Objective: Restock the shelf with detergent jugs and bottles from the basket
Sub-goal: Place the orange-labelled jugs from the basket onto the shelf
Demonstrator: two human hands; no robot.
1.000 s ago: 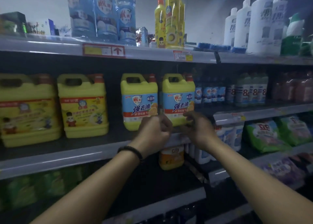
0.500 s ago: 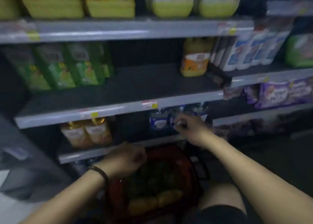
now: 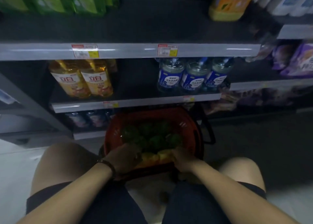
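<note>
Grasping yellow jugs point(image 3: 153, 156) in red basket point(image 3: 111, 135)

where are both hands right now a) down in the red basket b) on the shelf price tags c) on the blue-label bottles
a: the left hand and right hand both reach into the red basket, at the yellow items inside.

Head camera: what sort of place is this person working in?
Most likely a shop aisle, probably the cleaning-products section. Paper price tags sit on the shelf edge, identical blue-labelled bottles stand in a row, and a red shopping basket sits on the floor in front.
</note>
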